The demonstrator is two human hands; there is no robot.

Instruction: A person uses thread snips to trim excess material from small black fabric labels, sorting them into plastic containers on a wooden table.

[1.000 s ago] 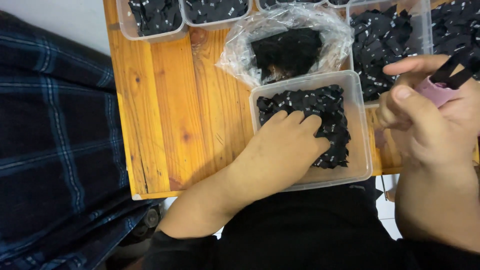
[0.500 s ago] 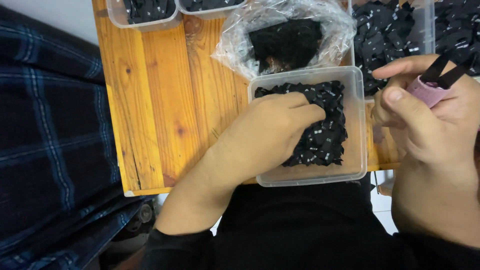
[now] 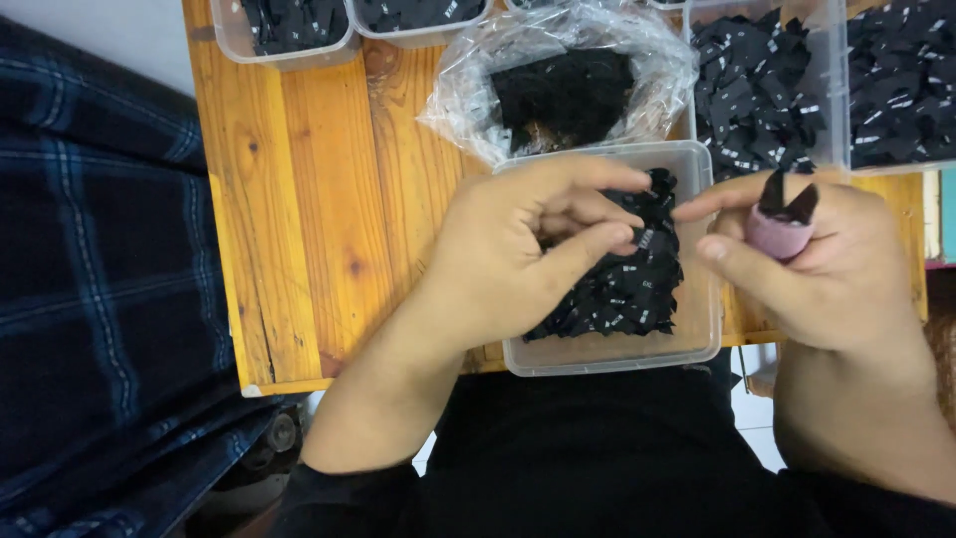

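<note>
From my remote seat I see the left hand point(image 3: 518, 259) raised over the clear plastic tub point(image 3: 703, 329) at the centre of the frame, its grip narrow, thumb and fingertips pinched on a small black label point(image 3: 645, 239) with a light mark on it. That label hangs just above the heap of black labels point(image 3: 622, 294) that fills the tub, which sits at the near edge of the wooden worktop point(image 3: 299, 219). The right hand point(image 3: 827, 269), right of centre, has its grip closed around a pair of small snips point(image 3: 782, 214) with a pink handle wrap and dark blade tips pointing up; its forefinger stretches left, close to the left hand's fingertips, though I cannot tell whether it touches the label. Just behind the tub, at upper centre, lies a crumpled clear plastic bag point(image 3: 468, 90) with a dark bundle inside. Along the top edge stand more clear tubs of black labels: two at upper left point(image 3: 289, 40) and two larger ones at upper right point(image 3: 827, 100). A dark plaid cloth point(image 3: 100, 299) covers the left side of the frame, beside the worktop. Black clothing fills the bottom centre, below both forearms.
</note>
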